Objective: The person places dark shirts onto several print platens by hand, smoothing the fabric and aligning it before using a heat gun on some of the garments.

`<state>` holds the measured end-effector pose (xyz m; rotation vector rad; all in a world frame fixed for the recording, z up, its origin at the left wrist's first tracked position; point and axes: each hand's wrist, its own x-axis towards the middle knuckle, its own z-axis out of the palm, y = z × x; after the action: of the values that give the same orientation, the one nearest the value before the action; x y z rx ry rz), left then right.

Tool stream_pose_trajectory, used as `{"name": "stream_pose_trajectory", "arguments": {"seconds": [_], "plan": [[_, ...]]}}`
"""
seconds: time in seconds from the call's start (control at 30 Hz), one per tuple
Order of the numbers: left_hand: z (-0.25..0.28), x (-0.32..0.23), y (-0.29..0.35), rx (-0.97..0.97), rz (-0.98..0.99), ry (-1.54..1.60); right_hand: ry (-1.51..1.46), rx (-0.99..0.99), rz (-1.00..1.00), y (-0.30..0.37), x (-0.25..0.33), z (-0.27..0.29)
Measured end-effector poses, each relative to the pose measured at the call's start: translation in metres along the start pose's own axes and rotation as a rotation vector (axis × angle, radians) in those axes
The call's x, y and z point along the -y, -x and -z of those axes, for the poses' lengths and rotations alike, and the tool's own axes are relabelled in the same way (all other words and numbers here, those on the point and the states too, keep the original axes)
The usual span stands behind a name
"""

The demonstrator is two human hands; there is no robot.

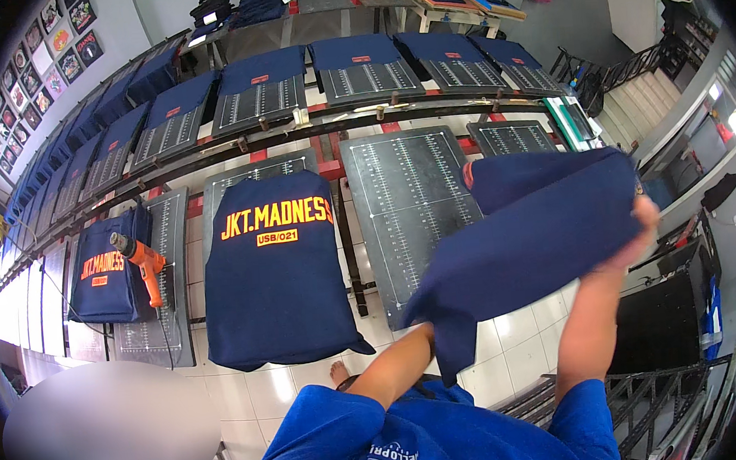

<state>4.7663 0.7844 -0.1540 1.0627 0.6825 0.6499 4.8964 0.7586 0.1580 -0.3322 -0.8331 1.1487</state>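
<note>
A navy blue shirt (540,225) is stretched slantwise between my arms, above a dark printing board (409,201) marked with white rulers. At its far right end my right hand (640,230), slightly blurred, grips the cloth edge. My left forearm (400,366) reaches up to the shirt's lower left corner, where the hanging cloth hides the left hand and its fingers. Left of this board, another navy shirt (275,306) with yellow-orange lettering lies over a board. Farther left is a folded stack of navy shirts (104,281), also lettered.
An orange heat gun (144,265) lies by the folded stack, its cord hanging down. Beyond a dark rail (333,116), a row of boards carries navy shirts (354,51). A green-edged screen frame (569,123) stands to the right. Metal racks (657,389) are at lower right.
</note>
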Motion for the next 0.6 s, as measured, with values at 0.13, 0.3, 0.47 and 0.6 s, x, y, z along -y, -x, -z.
{"name": "stream_pose_trajectory", "arguments": {"seconds": [0.13, 0.3, 0.47, 0.6], "plan": [[-0.018, -0.041, 0.014, 0.07, -0.102, 0.222, 0.152, -0.276, 0.198, 0.024, 0.07, 0.005], [0.063, -0.149, 0.092, 0.25, -0.338, 0.706, 0.219, -0.028, 0.099, 0.063, 0.099, 0.038], [0.116, -0.173, 0.135, 0.161, -0.419, 0.886, 0.076, -0.025, 0.187, 0.053, 0.078, 0.045], [0.131, -0.2, 0.165, 0.372, -0.643, 1.1, 0.131, -0.127, 0.29, 0.054, 0.062, 0.034]]}}
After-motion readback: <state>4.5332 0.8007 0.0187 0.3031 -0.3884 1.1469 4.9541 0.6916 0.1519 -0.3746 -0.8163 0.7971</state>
